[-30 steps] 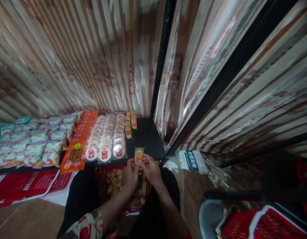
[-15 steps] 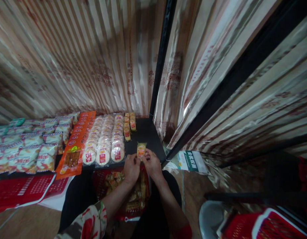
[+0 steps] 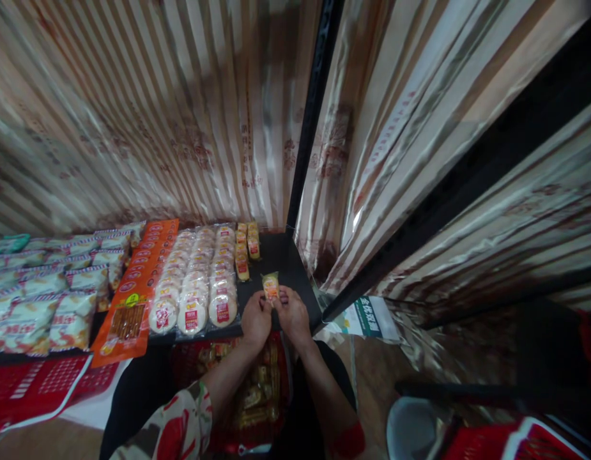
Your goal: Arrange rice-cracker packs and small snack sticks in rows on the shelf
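Observation:
Between my two hands is a small yellow wrapped snack (image 3: 271,287) with an orange-red label, held upright at the front edge of the black shelf (image 3: 276,252). My left hand (image 3: 257,319) pinches its left side and my right hand (image 3: 291,314) its right side. Farther back, two short rows of like yellow snacks (image 3: 242,265) stand on the shelf. Left of them run three rows of round white crackers (image 3: 222,310) in clear wrappers. Below my wrists, a red basket (image 3: 284,364) holds several yellow packets (image 3: 257,396).
An orange snack bag (image 3: 132,300) and several white snack bags (image 3: 69,316) fill the shelf's left side. Black posts (image 3: 314,115) and striped curtain sheeting (image 3: 204,115) border the shelf. Lower right are a pale tub (image 3: 407,425), a red basket (image 3: 506,441) and a green-white bag (image 3: 372,316).
The shelf goods sit slightly lower and farther left in view. Both hands keep hold of the snack, which has barely moved in view.

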Available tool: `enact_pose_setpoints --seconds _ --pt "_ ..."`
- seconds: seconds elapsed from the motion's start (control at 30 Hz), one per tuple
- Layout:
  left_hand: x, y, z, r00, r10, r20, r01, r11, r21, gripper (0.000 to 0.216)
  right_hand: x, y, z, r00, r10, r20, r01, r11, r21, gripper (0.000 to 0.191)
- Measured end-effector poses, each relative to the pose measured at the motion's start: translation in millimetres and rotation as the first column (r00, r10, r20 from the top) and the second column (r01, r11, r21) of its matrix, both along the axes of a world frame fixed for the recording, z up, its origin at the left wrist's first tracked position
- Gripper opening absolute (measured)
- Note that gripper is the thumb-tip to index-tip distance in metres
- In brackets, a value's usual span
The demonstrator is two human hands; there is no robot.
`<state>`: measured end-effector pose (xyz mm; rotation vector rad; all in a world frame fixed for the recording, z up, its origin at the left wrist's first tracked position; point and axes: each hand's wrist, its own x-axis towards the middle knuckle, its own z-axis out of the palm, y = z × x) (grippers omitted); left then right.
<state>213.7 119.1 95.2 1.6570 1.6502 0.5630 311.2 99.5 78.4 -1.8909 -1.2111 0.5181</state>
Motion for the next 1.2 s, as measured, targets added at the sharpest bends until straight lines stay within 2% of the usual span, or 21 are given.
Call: enact_pose_setpoints --seconds 0.23,0.47,0.7,0.83,1.07,1.2 --pt "10 23 0.2 0.997 0.045 0.063 -0.042 0.998 -0.039 0.031 3 12 -7.4 0.997 -0.035 -0.068 0.038 0.999 0.032 0.022" --pt "26 42 -14.1 0.98 0.089 0.179 -0.08 0.995 -0.057 0.028 8 31 -12.9 0.991 -0.085 0.099 0.086 0.996 -0.003 0.022" --pt "39 59 -3.7 0.965 0.156 0.211 -0.123 0.979 -0.16 0.03 15 53 -14.0 0.984 -0.097 0.152 0.105 0.993 -0.046 0.025" --pt "45 71 1.2 0.969 0.145 0.202 -0.113 0.98 -0.164 0.03 20 68 -15.5 0.984 -0.125 0.124 0.127 0.992 -0.016 0.024" --pt "58 97 -1.1 0.974 0.13 0.184 -0.101 0.982 -0.161 0.029 30 94 -16.5 0.982 -0.164 0.09 0.166 0.986 -0.011 0.017" --pt "65 110 -1.6 0.978 0.093 0.187 -0.065 0.987 -0.147 0.025 34 109 -15.8 0.98 -0.196 0.036 0.194 0.98 0.049 0.016"
